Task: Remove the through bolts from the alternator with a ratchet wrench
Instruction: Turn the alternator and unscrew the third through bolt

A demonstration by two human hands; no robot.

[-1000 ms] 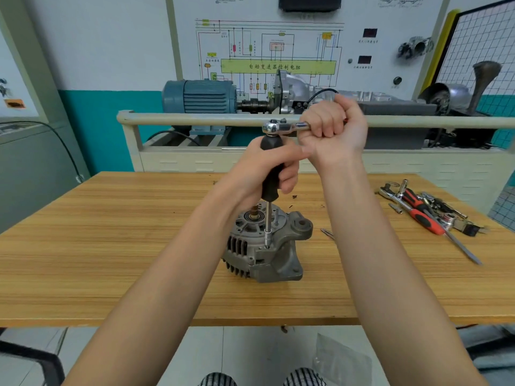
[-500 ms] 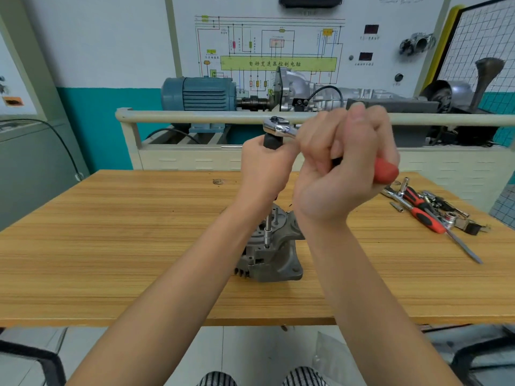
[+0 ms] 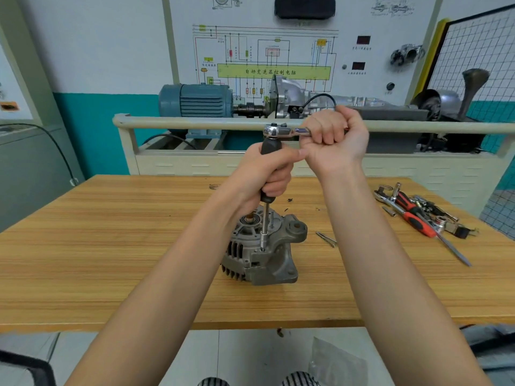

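Above the alternator, the right hand has swung the ratchet wrench handle back rightward; left hand grips the extension, bolt loosening.

Head-worn view, down onto near workbench

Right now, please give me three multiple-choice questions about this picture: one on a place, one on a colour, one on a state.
1. Where does the alternator stand?
A. on the wooden table
B. on the floor
C. on the rail

2. What colour is the grip under the left hand?
A. yellow
B. black
C. white

3. What does the right hand do?
A. lies flat
B. points
C. grips the ratchet wrench handle

Key: 1 A, the housing rests on the planks. 2 B, the black extension handle shows above the fingers. 3 C, the fingers curl round the handle.
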